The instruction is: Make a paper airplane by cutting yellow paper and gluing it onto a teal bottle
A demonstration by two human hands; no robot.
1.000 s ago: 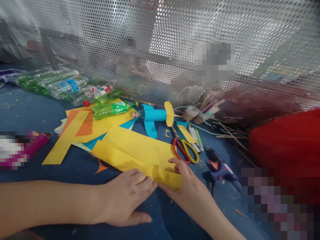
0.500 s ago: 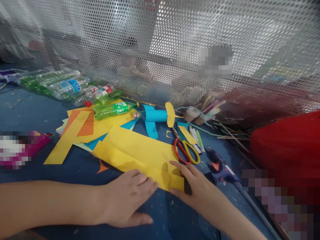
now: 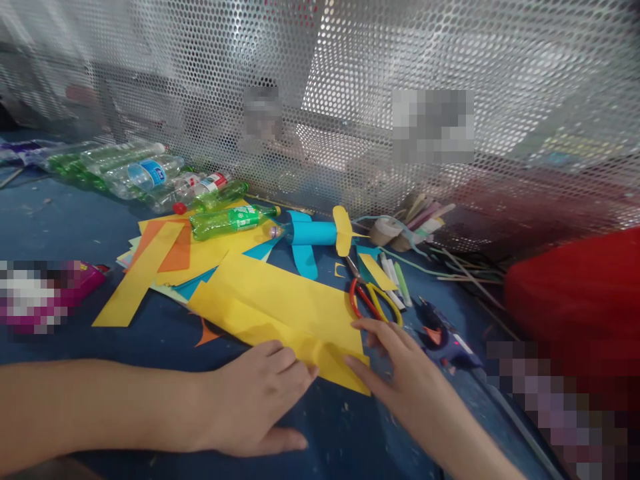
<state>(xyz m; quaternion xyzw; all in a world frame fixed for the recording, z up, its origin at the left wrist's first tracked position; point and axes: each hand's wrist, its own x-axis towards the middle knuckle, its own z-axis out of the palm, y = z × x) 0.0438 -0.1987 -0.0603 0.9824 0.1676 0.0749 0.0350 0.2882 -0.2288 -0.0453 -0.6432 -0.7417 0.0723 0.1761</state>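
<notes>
A sheet of yellow paper (image 3: 295, 297) lies in front of me, its near edge folded up into a long flap. My left hand (image 3: 260, 393) rests palm down at the near fold, fingertips on the paper and thumb stretched out over the table. At the paper's right end is my right hand (image 3: 395, 367), thumb and fingers apart, the thumb by the flap's corner. Just beyond it lie scissors (image 3: 366, 293) with red and yellow handles. Past the paper stands a bottle plane (image 3: 315, 235) wrapped in blue paper, with a yellow tail piece.
Several plastic bottles (image 3: 150, 173) and a green bottle (image 3: 230, 222) lie at the back left, near coloured sheets (image 3: 173, 250). On the right are markers (image 3: 393, 270), a blue glue gun (image 3: 447, 333) and a red item (image 3: 575, 287). A perforated metal screen (image 3: 200, 67) bounds the back.
My right hand has shifted slightly, its thumb now nearer the flap's corner, and the flap's right end has changed shape. The left hand stays put. The view has shifted slightly.
</notes>
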